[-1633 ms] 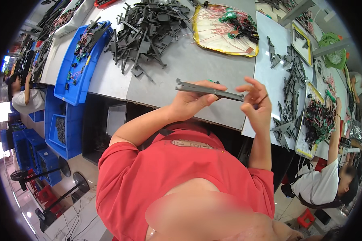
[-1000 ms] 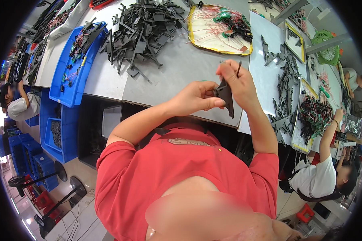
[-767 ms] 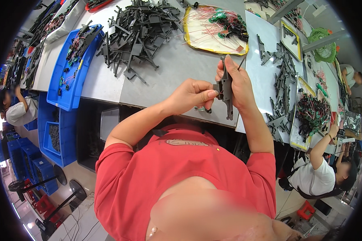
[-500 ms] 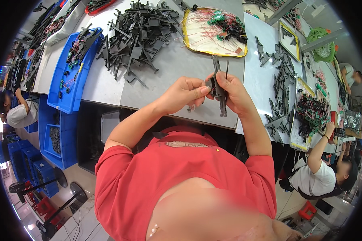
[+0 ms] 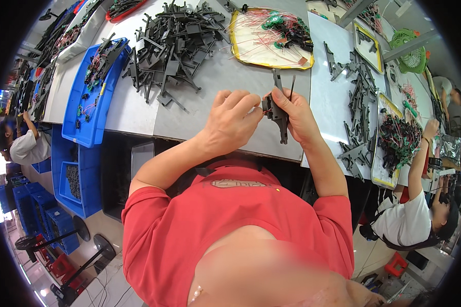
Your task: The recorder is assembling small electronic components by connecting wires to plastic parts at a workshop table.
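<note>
My right hand [image 5: 299, 118] grips a long dark grey plastic part [image 5: 276, 110], held upright over the table's front. A thin dark rod [image 5: 292, 87] sticks up from the same hand, its lower end hidden; I cannot tell its kind. My left hand [image 5: 233, 120] is beside the part's left side, back of the hand up, fingers curled and pressed together at the part's edge. What those fingers hold, if anything, is hidden. Small reddish wire bits show on the part near the left fingertips.
A heap of grey plastic parts [image 5: 174, 51] lies at the back left, by a blue tray [image 5: 89, 130] with wired pieces. A yellow-edged tray [image 5: 251, 57] of wires and green boards is behind my hands. More parts [image 5: 361, 97] lie right. A co-worker [image 5: 407, 220] reaches in at right.
My left hand has rolled over, from a thumb-and-finger pinch at the part to back-up with curled fingers. The grey part stays in my right hand. The co-worker's arm at right has reached farther forward.
</note>
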{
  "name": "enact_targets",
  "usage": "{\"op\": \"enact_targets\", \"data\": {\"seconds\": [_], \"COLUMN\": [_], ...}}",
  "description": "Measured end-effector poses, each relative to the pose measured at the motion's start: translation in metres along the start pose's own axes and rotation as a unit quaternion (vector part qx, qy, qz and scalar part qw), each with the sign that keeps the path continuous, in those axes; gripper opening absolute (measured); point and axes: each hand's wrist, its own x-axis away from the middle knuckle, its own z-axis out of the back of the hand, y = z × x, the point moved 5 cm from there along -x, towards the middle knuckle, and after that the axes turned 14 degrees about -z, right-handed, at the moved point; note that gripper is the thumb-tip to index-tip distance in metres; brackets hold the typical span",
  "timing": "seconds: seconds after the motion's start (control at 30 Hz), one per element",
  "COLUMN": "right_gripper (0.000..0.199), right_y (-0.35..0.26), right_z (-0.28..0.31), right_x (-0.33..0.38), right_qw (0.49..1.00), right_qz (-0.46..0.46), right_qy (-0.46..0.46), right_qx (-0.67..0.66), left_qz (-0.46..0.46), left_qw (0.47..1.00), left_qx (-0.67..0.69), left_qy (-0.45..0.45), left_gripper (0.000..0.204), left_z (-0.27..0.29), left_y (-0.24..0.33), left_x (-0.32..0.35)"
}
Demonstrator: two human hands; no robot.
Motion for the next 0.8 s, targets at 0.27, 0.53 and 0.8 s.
{"op": "enact_targets", "data": {"seconds": [0.27,0.53,0.8], "right_gripper": [0.032,0.032,0.039], "right_y": [0.007,0.005,0.02], "right_z": [0.006,0.002,0.003], "right_x": [-0.005,-0.005,0.003], "right_qw": [0.999,1.0,0.991], "right_qz": [0.008,0.027,-0.04], "right_qy": [0.015,0.005,-0.112], "right_qx": [-0.032,0.004,0.068], "left_qz": [0.052,0.188,0.29], "left_qw": [0.984,0.866,0.836], "left_qx": [0.159,0.462,0.466], "left_qy": [-0.059,-0.034,0.027], "left_gripper": [0.005,0.014,0.015], "left_z": [-0.017,-0.023,-0.028], "left_y": [-0.024,-0.033,-0.048], "left_x": [0.011,0.017,0.036]}}
